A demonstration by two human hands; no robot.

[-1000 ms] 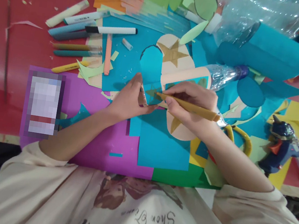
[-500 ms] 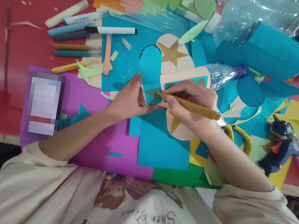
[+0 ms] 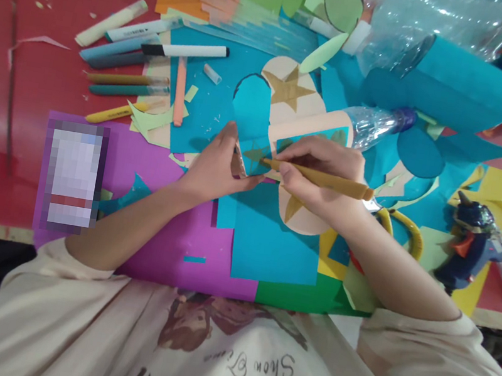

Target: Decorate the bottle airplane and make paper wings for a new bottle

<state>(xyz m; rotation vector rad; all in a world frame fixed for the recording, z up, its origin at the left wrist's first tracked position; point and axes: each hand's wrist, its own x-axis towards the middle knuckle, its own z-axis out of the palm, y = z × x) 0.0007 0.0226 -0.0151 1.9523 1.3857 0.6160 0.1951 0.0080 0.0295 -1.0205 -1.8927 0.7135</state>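
My right hand (image 3: pixel 318 170) pinches an ochre marker (image 3: pixel 335 182), its tip on a star (image 3: pixel 254 152) coloured on blue paper. My left hand (image 3: pixel 216 170) grips that blue paper piece (image 3: pixel 252 105) at its near end, thumb along the lower edge and fingers at the left side. A rounded, dark-outlined end of the piece points away from me. Just right of it lies a plastic bottle (image 3: pixel 375 128) wrapped in peach paper, blue cap to the right. Peach rounded cut-outs (image 3: pixel 299 110) with ochre stars show on both sides of the bottle; my right hand partly covers the nearer one.
Several markers (image 3: pixel 129 51) lie at the left, above a pixelated rectangle (image 3: pixel 72 175). Yellow-handled scissors (image 3: pixel 403 231) sit beside my right forearm, with a dark blue glue gun (image 3: pixel 473 245) farther right. Clear plastic bottles (image 3: pixel 430 19) and blue paper (image 3: pixel 274 249) cover the table.
The marker tip has shifted slightly left and down on the star, with my right hand nearly in place. My left hand keeps its grip on the blue paper piece.
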